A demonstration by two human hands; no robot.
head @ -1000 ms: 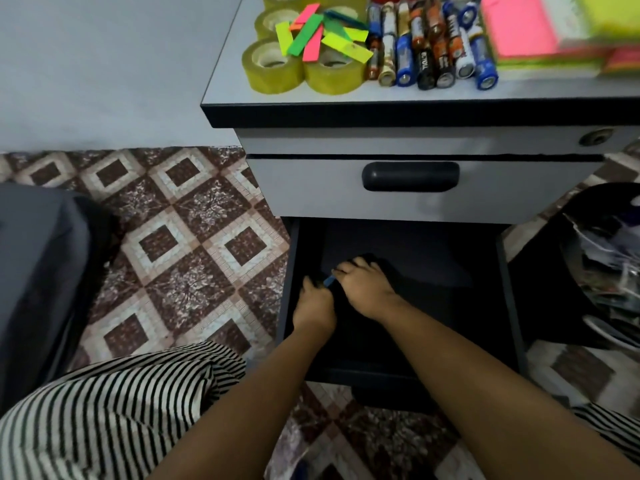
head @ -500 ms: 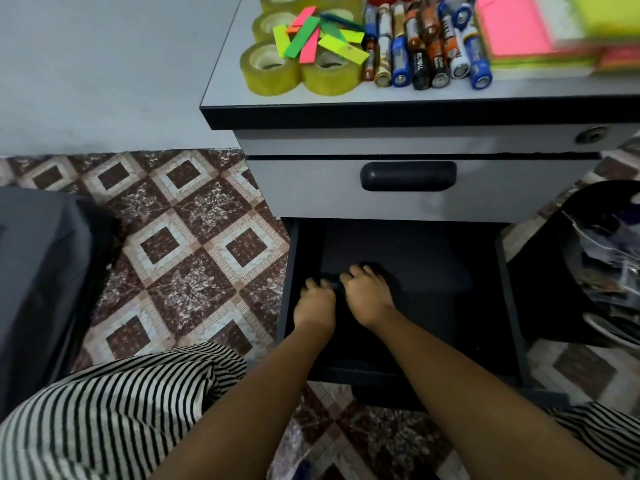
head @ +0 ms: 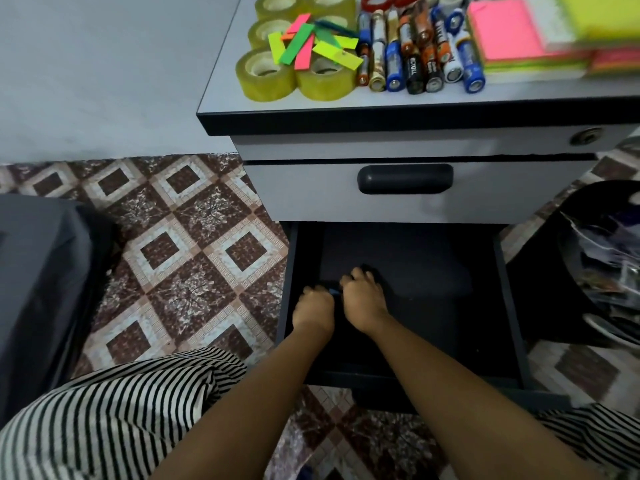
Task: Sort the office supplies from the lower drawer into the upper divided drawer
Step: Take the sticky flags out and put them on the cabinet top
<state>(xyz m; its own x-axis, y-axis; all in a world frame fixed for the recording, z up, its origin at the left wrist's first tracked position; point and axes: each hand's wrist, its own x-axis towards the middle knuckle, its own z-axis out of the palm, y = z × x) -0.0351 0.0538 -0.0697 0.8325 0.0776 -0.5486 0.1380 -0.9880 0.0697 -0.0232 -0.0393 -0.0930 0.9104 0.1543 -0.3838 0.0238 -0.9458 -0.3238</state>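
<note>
Fists now closer together than a second ago. Left hand (head: 313, 308) and right hand (head: 362, 301) are inside the open lower drawer (head: 512, 306), fingers curled; what they clamp, cannot tell. Blue sliver (head: 334, 291) shows between them. Upper drawer (head: 311, 195) is closed.

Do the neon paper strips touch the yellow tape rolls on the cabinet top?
Touching. The head view shows the neon paper strips lying directly across the tops of the translucent yellow tape rolls.

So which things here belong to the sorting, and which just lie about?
Job: open dark lower drawer, closed grey upper drawer, left hand, right hand, yellow tape rolls, batteries, neon paper strips, pink sticky-note pad.
Lying about: dark grey bag, black bin.
</note>
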